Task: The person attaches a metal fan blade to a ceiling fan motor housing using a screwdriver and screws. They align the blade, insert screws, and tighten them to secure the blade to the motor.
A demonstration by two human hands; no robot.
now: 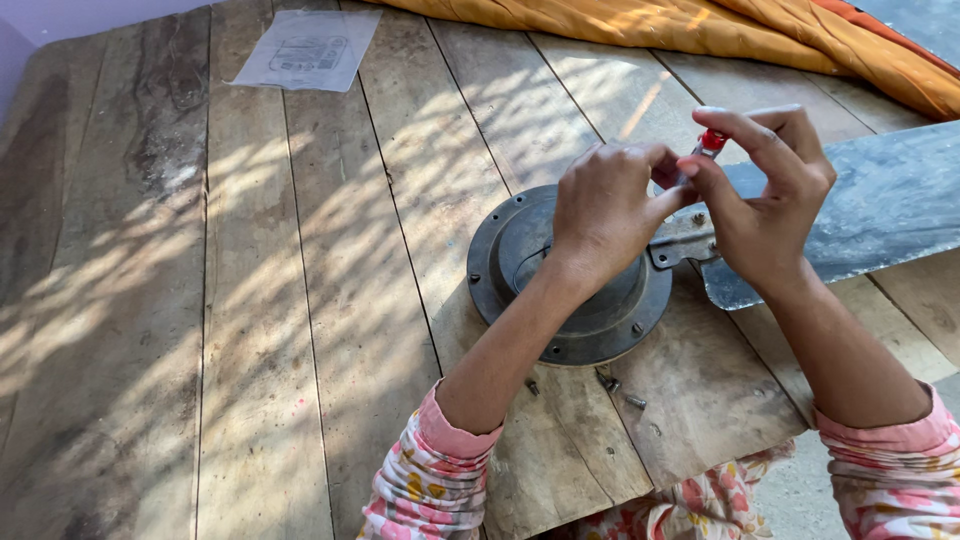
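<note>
A dark round metal fan hub [510, 262] lies on the wooden plank table [300, 300], with a grey fan blade [880, 200] bolted to its right side by a bracket [680, 245]. My left hand [605, 210] hovers over the hub, its fingers curled at the bracket end. My right hand [765, 195] pinches a small red-handled tool [712, 141] upright above the bracket. Both hands meet near the tool's lower end, which is hidden. A few loose screws [612, 385] lie on the planks just in front of the hub.
A clear plastic bag [308, 50] with a printed sheet lies at the far left of the table. Orange quilted cloth [700, 25] is bunched along the far right edge. The table's near edge ends by my floral sleeves [430, 480].
</note>
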